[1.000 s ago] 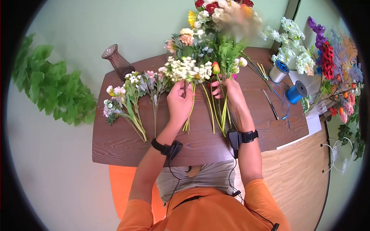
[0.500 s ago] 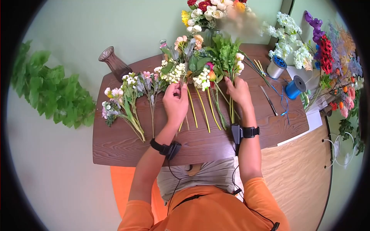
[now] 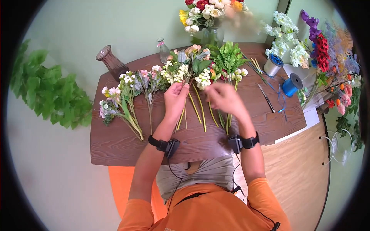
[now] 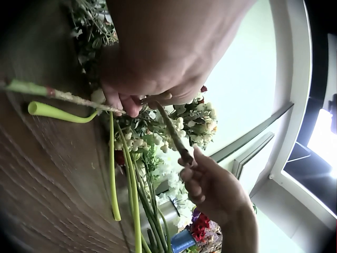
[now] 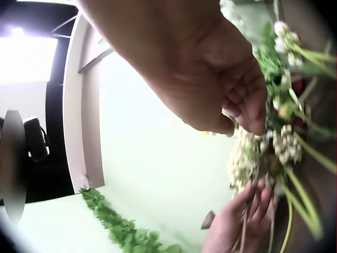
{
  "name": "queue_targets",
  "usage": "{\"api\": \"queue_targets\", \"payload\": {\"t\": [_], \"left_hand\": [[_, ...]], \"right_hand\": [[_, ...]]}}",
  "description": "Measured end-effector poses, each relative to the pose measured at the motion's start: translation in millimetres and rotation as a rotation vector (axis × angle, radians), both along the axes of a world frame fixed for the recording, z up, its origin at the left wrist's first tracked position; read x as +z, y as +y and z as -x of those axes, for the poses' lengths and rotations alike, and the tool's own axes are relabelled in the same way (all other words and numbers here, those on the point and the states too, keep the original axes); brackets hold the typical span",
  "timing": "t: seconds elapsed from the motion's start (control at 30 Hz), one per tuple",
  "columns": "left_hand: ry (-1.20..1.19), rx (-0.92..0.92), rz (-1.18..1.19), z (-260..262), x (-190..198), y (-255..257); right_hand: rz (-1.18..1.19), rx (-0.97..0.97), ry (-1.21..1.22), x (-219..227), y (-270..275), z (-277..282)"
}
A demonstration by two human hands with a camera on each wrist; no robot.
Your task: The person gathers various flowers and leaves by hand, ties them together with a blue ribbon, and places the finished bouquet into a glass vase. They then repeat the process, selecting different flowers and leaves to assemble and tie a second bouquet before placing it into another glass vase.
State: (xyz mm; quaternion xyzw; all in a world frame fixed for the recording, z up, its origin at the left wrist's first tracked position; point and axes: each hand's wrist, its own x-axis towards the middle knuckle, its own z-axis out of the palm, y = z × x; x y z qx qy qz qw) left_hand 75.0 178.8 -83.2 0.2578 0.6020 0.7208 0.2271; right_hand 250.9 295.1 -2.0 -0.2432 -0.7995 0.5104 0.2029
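Observation:
My left hand (image 3: 176, 99) pinches a thin brownish flower stem (image 4: 172, 132) between thumb and fingers, just below white berry sprigs (image 3: 177, 73). Peach flowers (image 3: 192, 50) with broad green leaves spread above that hand. To its right, a little apart, is my right hand (image 3: 223, 98), blurred, its fingers loosely curled with nothing seen between them in the right wrist view. Yellow-green stems (image 3: 203, 111) lie under and between both hands. Beyond the right hand lie a green fern (image 3: 228, 57) and white buds (image 3: 241, 73). In the left wrist view, the brown stem's cut end overlaps the right fingertips.
Pink and white flower sprays (image 3: 129, 104) lie on the table's left side. A tilted purple glass vase (image 3: 111, 63) and a small clear bottle (image 3: 163, 52) stand behind. At right are ribbon spools (image 3: 291, 85) and a slim knife-like tool (image 3: 266, 98). A full flower vase (image 3: 212, 35) stands at the back.
The right hand has left the fern stems and swung left toward the left hand. Berry sprigs bunched between the hands earlier now lie spread over the table. The left hand stays near its place.

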Motion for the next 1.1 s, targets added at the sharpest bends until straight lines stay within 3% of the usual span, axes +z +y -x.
{"api": "queue_targets", "payload": {"t": [0.03,0.1,0.17,0.23,0.27,0.4,0.57,0.8,0.97,1.03,1.07,1.1], "left_hand": [[-0.035,-0.003,-0.026,0.1,-1.8,1.5],[-0.066,-0.023,-0.042,-7.4,10.0,-3.4],[-0.094,-0.039,-0.056,-7.0,11.1,-10.7],[-0.134,-0.075,0.032,-0.1,2.7,-17.4],[-0.092,-0.073,0.057,1.9,-0.2,-20.4],[-0.036,-0.003,0.043,7.9,-13.4,-24.4],[0.066,-0.180,0.200,7.2,-0.2,-32.5],[0.066,-0.167,0.157,10.2,4.7,-28.2],[0.171,-0.043,0.169,8.8,8.2,-25.1],[0.200,-0.016,0.196,6.9,6.7,-22.0],[0.355,0.062,0.215,7.3,1.9,-19.0],[0.510,0.142,0.232,7.2,-3.1,-16.9]], "right_hand": [[0.241,0.107,0.018,0.0,-12.4,9.6],[0.146,0.162,0.038,-26.9,-20.2,31.9],[0.112,0.089,0.030,-32.6,-26.9,41.6],[-0.182,-0.047,0.001,-44.1,-24.9,53.8],[-0.010,-0.032,-0.039,-38.2,-26.6,52.2],[0.029,0.060,-0.104,-49.4,-20.9,67.6],[0.263,0.032,-0.028,-60.8,-25.2,80.1],[0.429,-0.107,0.130,-64.9,-30.2,87.8],[0.324,-0.216,0.179,-53.2,-38.9,80.7],[0.180,-0.305,0.231,-47.4,-40.7,76.9],[0.033,-0.338,0.236,-56.7,-34.1,78.2],[0.033,-0.337,0.233,-60.7,-32.9,78.4]]}}
